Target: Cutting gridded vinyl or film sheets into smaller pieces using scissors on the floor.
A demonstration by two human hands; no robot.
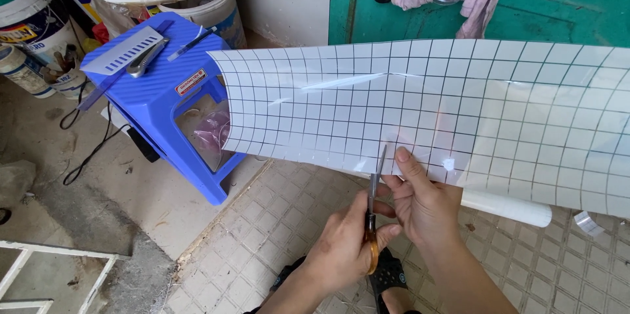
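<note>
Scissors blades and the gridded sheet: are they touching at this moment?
Touching. The head view shows the scissors, held in the left hand, with blades meeting the lower edge of the gridded sheet; the right hand pinches that edge beside them.

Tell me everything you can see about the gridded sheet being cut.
The gridded sheet is a wide, glossy, translucent white film printed with a dark square grid. It is held up and spread across the view, its left end curling near the blue stool. A crease runs along its upper part. The right hand pinches its lower edge, and the scissors in the left hand have their blades at that edge. A rolled part lies below on the tiled floor.
</note>
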